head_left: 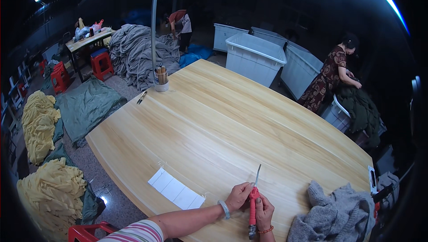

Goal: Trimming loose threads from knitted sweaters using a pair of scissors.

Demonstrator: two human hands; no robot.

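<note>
Fingers of the left hand [238,196] and right hand [264,210] are closed round a red-handled tool [253,206] at the near edge of the wooden table [214,126]. It looks light and rigid, best gripped by the handle, clear of the thin metal tip.

Wooden table [232,121] — bearing paper sheet [176,189], grey sweater [332,217], cup [161,81], snips [141,96].

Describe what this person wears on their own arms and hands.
Both hands are bare, without gloves. The left hand has a pale blue band at the wrist, and a striped short sleeve in pink, white and green covers the upper arm. The right hand has a thin orange bracelet at the wrist.
</note>
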